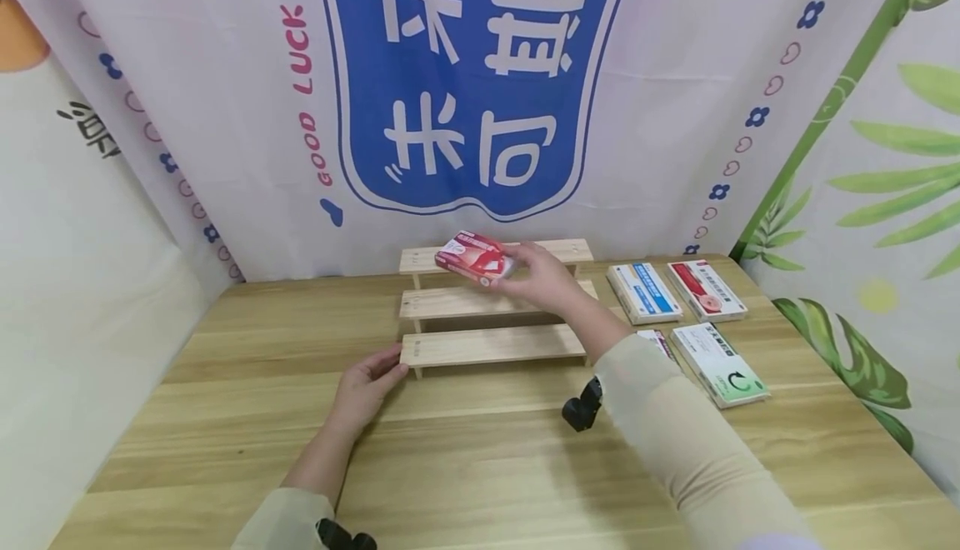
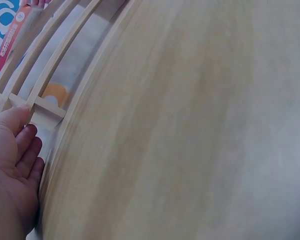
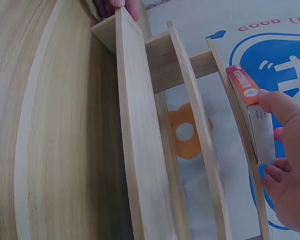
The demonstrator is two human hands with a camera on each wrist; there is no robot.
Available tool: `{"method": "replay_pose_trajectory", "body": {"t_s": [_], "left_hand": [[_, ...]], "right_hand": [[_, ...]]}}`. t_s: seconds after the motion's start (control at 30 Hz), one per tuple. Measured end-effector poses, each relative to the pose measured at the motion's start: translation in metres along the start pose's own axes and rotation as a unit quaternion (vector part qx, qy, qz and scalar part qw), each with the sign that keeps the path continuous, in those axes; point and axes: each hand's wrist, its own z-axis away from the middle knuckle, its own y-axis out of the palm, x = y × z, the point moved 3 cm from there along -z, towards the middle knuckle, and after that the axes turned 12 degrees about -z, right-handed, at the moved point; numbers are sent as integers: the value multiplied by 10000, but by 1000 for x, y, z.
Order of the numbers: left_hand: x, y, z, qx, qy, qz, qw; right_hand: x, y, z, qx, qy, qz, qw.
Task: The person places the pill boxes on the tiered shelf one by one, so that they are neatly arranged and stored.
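A three-tier wooden step rack (image 1: 495, 347) stands on the table against the back cloth. My left hand (image 1: 366, 385) grips the left end of its lowest tier; in the left wrist view the thumb lies against the wood, with the fingers bent below. My right hand (image 1: 546, 280) pinches a red-and-white medicine box (image 1: 472, 257) by its right end, at the top tier. In the right wrist view, the box (image 3: 262, 132) stands along the top tier's edge, thumb on one side and fingers on the other.
Right of the rack lie a blue-and-white box (image 1: 645, 293), a red-and-white box (image 1: 707, 290) and a green-and-white box (image 1: 720, 365). Another box (image 1: 657, 342) is partly hidden by my right sleeve. A printed cloth (image 1: 247, 158) hangs behind the table (image 1: 480, 458).
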Motion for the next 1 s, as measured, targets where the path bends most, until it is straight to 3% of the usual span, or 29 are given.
{"method": "replay_pose_trajectory", "body": {"t_s": [0.23,0.43,1.0], "left_hand": [[-1,0,0,-19,16,-77,10000],[-2,-1,1,19,58,-37,10000],[-2,-1,3,11,73,-39,10000]], "right_hand": [[-1,-1,-3,-443,133,90,9989],[1,4,-6,-424,256,98,9987],[4,19,-19,-305,8,189,9994]]}}
